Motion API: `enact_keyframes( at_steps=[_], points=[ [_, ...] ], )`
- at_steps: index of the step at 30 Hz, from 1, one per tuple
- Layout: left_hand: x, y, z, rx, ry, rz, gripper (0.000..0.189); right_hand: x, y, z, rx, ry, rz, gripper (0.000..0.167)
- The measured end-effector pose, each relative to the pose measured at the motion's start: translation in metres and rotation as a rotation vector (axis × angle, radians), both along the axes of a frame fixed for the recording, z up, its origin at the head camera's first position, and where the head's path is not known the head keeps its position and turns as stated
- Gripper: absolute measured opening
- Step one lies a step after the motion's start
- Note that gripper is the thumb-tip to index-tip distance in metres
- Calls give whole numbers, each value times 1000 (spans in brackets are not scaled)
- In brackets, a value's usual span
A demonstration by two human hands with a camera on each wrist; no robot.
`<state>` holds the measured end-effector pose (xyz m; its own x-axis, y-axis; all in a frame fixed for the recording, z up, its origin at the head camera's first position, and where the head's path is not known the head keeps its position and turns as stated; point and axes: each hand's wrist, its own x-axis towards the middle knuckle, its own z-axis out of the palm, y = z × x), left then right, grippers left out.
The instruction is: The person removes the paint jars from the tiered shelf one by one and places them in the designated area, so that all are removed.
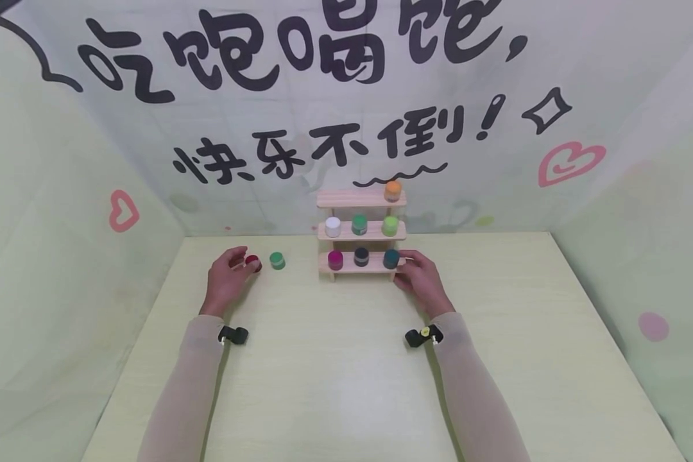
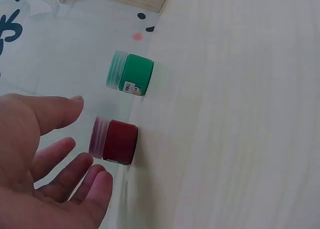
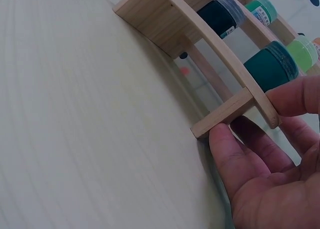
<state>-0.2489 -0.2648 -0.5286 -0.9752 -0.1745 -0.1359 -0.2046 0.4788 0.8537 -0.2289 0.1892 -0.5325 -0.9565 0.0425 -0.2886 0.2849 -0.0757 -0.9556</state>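
Observation:
My left hand [image 1: 227, 280] reaches round a small dark red paint jar [image 2: 119, 141] at the left of the table, its fingers spread and curved with a gap beside the lid. Just right of that jar stands a green paint jar [image 2: 131, 73]. At the lower right end of a three-tier wooden shelf [image 1: 360, 198], my right hand [image 1: 420, 281] holds the bottom board and its leg, fingers bent on both sides. Close by those fingers, a teal jar [image 3: 272, 69] sits on the bottom tier, beside a dark jar [image 1: 361, 256] and a magenta jar [image 1: 335, 260].
White, green and light green jars [image 1: 389, 226] stand on the middle tier. A lone orange jar [image 1: 393, 190] is at the right of the top tier. Behind the pale wooden table [image 1: 346, 385] hangs a printed cloth [image 1: 289, 192], with cloth walls on both sides.

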Motion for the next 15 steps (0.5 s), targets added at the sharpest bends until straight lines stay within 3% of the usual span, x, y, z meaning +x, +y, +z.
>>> enact_keyframes(
  at_steps=[8,15],
  points=[
    [0,6,17,6,59,14,70,-2,-1,-1,-5,-13,-2,43],
    [2,21,33,91,108,-26,70,-1,-1,-2,-11,-10,-15,45]
  ],
)
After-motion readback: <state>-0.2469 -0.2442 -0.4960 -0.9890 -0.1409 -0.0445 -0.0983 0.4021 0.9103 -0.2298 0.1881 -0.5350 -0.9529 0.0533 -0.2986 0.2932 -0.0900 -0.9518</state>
